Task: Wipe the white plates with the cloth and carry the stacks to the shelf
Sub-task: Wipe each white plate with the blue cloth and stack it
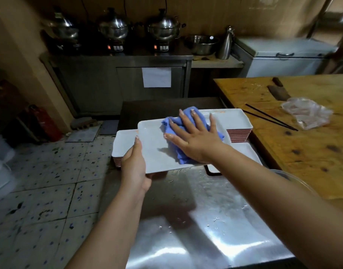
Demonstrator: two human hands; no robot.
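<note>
One plate (157, 140) is being held in the left grip (134, 166) and wiped with the cloth (172, 125) under the flat right hand (196, 140); stacks (238, 133) are not yet carried.

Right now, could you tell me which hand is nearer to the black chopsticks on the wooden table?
Right. The right hand presses the blue cloth just left of the chopsticks; the left hand grips the plate edge, farther left.

1. On my feed both forearms are bare to the frame's lower edge; I see no sleeves.
2. My left hand (134, 167) wears no glove, ring or watch.
3. My right hand (194, 140) is likewise ungloved, with pale, longish fingernails.
</note>
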